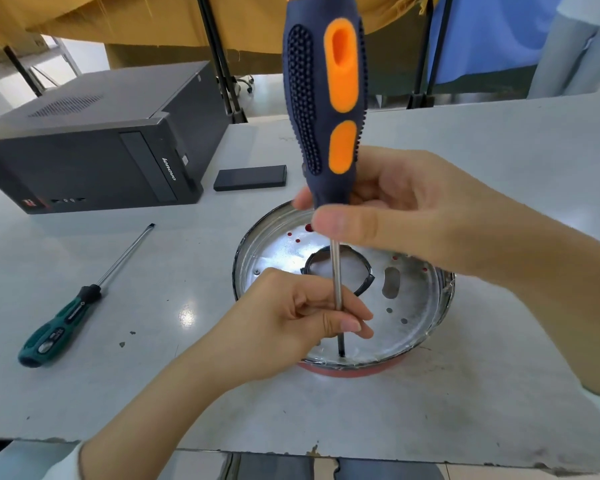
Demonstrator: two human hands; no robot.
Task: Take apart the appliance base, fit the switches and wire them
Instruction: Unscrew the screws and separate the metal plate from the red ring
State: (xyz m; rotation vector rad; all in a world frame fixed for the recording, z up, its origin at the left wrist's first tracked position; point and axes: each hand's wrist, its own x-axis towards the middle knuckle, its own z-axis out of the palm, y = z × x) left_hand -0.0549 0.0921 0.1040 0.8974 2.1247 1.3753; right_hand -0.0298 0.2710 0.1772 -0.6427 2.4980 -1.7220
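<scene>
Right hand [395, 216]: pinches screwdriver [324, 98] at handle's foot.
Left hand [291, 317]: steadies shaft.
Base [426, 327]: tip seated at near rim.
Advice: keep upright, press firmly.

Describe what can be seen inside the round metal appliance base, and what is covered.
Inside the appliance base: a black ring around a central opening, small holes, an oblong slot, and the screwdriver tip near the front wall. The hands cover parts of the floor.
</scene>
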